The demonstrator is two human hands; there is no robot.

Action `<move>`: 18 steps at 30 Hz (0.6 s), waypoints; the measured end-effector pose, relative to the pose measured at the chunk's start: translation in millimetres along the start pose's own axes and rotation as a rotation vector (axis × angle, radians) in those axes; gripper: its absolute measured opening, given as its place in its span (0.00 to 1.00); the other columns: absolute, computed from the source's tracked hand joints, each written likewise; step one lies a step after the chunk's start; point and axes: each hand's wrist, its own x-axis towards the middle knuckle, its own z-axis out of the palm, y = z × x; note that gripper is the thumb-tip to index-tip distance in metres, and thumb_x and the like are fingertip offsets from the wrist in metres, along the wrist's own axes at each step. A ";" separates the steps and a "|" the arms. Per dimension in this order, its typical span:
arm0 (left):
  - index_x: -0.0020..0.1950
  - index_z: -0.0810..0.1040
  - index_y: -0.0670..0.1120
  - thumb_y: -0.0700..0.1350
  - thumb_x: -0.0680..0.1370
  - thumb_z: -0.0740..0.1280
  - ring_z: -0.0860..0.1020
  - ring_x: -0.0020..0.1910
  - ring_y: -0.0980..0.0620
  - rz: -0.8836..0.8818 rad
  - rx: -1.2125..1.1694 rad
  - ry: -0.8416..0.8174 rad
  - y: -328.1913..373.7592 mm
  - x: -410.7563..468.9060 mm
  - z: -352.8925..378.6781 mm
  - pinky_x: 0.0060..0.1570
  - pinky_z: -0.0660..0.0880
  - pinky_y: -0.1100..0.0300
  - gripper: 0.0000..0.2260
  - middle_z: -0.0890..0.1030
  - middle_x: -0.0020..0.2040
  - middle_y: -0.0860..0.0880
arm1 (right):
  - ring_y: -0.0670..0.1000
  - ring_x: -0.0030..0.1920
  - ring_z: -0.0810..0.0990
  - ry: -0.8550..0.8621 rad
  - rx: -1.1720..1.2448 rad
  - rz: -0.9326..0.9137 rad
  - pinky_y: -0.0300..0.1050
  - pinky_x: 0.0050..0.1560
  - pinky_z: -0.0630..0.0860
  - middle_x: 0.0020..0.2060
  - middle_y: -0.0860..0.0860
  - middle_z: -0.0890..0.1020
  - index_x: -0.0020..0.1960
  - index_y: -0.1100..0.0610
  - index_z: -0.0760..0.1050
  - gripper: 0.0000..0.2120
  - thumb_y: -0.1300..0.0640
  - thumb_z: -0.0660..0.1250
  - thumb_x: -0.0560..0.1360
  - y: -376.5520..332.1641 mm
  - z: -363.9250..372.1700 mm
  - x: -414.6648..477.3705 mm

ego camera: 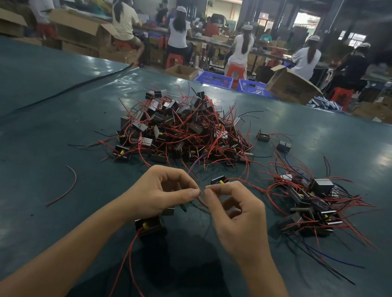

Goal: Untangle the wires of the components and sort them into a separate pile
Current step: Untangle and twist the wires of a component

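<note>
A big tangled heap of small black components with red wires [182, 127] lies mid-table. A smaller separate pile [310, 205] sits to the right. My left hand [163, 193] and my right hand [234, 211] are held close together in front of the heap, each pinching a thin wire between thumb and forefinger. A component with red wires [149, 227] hangs under my left wrist, and another component [219, 180] shows just beyond my right fingers. Which wire belongs to which component is unclear.
A loose red wire [67, 188] lies to the left on the dark green table [30, 154]. Two stray components [274, 141] sit right of the heap. Beyond the far edge are blue crates [234, 83], cardboard boxes [292, 86] and seated workers.
</note>
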 end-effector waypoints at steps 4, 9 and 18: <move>0.43 0.84 0.44 0.45 0.72 0.72 0.76 0.37 0.46 0.007 0.025 -0.016 -2.1 -0.1 -0.4 0.39 0.73 0.55 0.05 0.81 0.39 0.38 | 0.48 0.28 0.76 -0.062 0.140 0.223 0.51 0.31 0.74 0.30 0.47 0.81 0.38 0.47 0.80 0.09 0.58 0.73 0.74 -1.2 -1.6 1.6; 0.43 0.85 0.45 0.44 0.72 0.72 0.79 0.39 0.50 -0.030 -0.002 -0.079 -4.5 0.3 -0.2 0.42 0.74 0.58 0.04 0.82 0.39 0.40 | 0.46 0.31 0.76 -0.093 0.129 0.139 0.42 0.30 0.74 0.34 0.43 0.82 0.41 0.47 0.81 0.05 0.57 0.74 0.73 -5.3 -1.1 0.3; 0.43 0.85 0.46 0.52 0.70 0.73 0.78 0.39 0.49 -0.005 -0.023 -0.049 -9.5 2.6 -2.4 0.40 0.74 0.60 0.10 0.82 0.42 0.37 | 0.42 0.28 0.74 -0.096 0.047 0.194 0.35 0.28 0.69 0.28 0.43 0.80 0.37 0.48 0.80 0.07 0.55 0.74 0.73 -5.1 -1.6 0.8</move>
